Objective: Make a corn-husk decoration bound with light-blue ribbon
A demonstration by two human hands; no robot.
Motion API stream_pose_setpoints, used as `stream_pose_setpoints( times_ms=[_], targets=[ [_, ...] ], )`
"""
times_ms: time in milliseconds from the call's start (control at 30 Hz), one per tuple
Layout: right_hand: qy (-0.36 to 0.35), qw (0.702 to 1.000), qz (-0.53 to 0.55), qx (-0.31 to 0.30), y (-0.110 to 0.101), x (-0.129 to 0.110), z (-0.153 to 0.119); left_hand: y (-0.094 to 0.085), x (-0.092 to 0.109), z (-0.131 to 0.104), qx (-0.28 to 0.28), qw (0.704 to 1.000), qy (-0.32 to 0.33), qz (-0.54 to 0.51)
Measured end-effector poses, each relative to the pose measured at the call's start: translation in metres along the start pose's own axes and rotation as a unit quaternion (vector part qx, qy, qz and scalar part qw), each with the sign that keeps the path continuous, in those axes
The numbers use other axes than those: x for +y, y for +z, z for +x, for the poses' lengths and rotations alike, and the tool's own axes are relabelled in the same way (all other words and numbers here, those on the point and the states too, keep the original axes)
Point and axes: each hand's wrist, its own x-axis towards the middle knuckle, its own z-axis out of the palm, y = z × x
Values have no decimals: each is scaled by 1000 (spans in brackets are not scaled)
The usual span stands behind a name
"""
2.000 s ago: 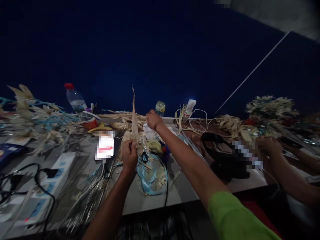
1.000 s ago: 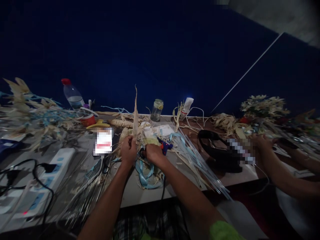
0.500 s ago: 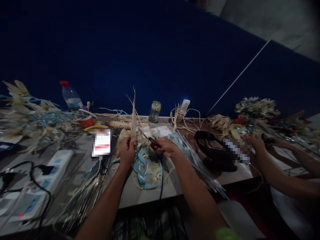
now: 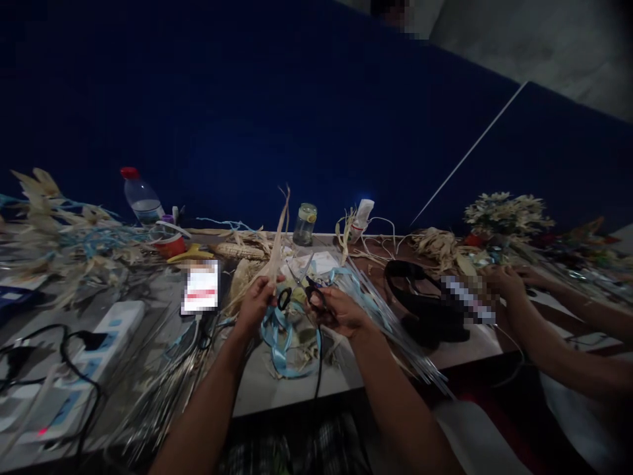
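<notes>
My left hand (image 4: 256, 305) is closed on the base of a dried corn husk (image 4: 277, 254), whose thin curled tip points up. To its right, my right hand (image 4: 342, 310) grips one black handle loop of a pair of scissors (image 4: 299, 276). The scissors' blades are spread and point away from me; the other loop hangs near my left fingers. Below both hands lies a light blue ribbon (image 4: 281, 356) in loose coils among husk scraps. A corn cob (image 4: 240, 251) rests behind my left hand.
Left are a lit phone (image 4: 200, 287), a power strip (image 4: 89, 373), thin metal wires (image 4: 158, 389) and a red-capped bottle (image 4: 142, 198). A glass jar (image 4: 305, 224) stands behind. Right are clear rods (image 4: 390, 330), a black strap-like object (image 4: 420, 300) and a co-worker's hands (image 4: 509, 287).
The scissors have opened wide and turned, one loop now out toward my left hand. The husk's tip has swung right and lower. My right hand has dropped slightly.
</notes>
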Motion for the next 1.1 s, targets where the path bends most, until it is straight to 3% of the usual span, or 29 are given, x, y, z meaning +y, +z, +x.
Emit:
stream_pose_setpoints(
  times_ms=[133, 300, 467, 600, 767, 900, 1100],
  targets=[
    [-44, 997, -60, 24, 6, -7, 5, 4, 2, -3, -57, 998, -4, -8],
    [-105, 980, -152, 77, 13, 6, 26, 10, 6, -7, -36, 998, 43, 13],
    [-93, 985, -90, 113, 21, 25, 44, 10, -7, 0, 5, 999, 50, 16],
    [-102, 986, -68, 108, 25, 29, 53, 6, -15, 3, -4, 998, 61, 25],
    [-115, 986, -33, 117, 14, 17, 55, 2, -13, 5, 11, 999, 37, 10],
    [-105, 985, -76, 115, -4, 7, 46, 0, -11, 9, 34, 998, 2, -47],
    [-108, 979, -156, 79, -12, 21, 45, 1, -9, 10, 66, 993, -3, -102]
  ],
)
